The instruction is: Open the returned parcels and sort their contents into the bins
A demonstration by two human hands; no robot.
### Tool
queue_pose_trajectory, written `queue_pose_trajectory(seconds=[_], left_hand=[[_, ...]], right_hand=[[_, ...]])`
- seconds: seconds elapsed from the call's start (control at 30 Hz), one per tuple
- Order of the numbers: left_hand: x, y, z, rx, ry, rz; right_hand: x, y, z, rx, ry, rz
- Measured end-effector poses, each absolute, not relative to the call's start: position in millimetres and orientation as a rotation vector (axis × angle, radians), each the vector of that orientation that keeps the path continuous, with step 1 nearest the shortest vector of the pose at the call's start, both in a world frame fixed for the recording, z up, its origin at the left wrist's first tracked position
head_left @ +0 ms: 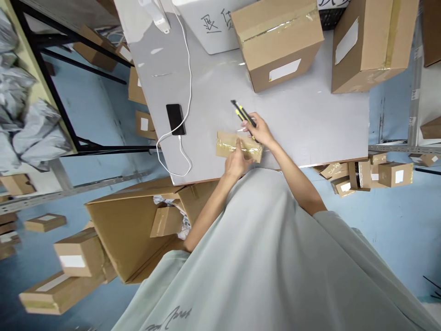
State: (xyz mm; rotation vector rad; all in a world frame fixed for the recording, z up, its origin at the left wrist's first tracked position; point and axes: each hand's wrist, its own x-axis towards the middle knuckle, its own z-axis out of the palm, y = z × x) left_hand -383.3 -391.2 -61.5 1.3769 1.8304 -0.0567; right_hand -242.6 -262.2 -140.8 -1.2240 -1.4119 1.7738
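A small cardboard box (225, 144) sealed with shiny tape lies at the table's near edge, in front of my body. My left hand (236, 163) grips it from the near side, with the index finger stretched over the taped top and the thumb by the near edge. A black and yellow utility knife (243, 111) is in my right hand (261, 131), whose fingers are closed round it just above the box's right end. The knife slants up and to the left. Part of the box's right end is hidden by my hands.
On the grey table (213, 87) a black phone (175, 118) with a white cable lies left. A white bin (210, 27) and two large cartons (279, 46) (375, 46) stand at the back. An open carton (117, 230) stands below left; parcels (396, 174) lie on the floor right.
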Motion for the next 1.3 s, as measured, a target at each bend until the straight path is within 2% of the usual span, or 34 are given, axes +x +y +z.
queue_pose_trajectory(seconds=[0.17,0.3,0.47,0.83,1.3], left_hand=[[-410.6,-363.7,-85.6,1.901,1.559,-0.159],[-413.9,-356.7,-96.3,1.955,1.562,-0.181],[-405.5,-358.1,-98.7,1.840,1.755,-0.154],[-438.3,-353.1,-101.4,1.806,1.628,-0.111],[-440.9,-352.3,-105.8,1.806,1.622,-0.103]], right_hand=[[-169.5,-286.6,-133.4,-1.450,-1.171,1.583],[-126.1,-339.9,-129.9,-1.582,-1.066,1.607],[-125.5,-387.9,-128.7,-1.611,-1.039,1.682],[-148.3,-369.9,-144.6,-1.667,-1.093,1.749],[-142.9,-373.2,-135.4,-1.629,-1.229,1.712]])
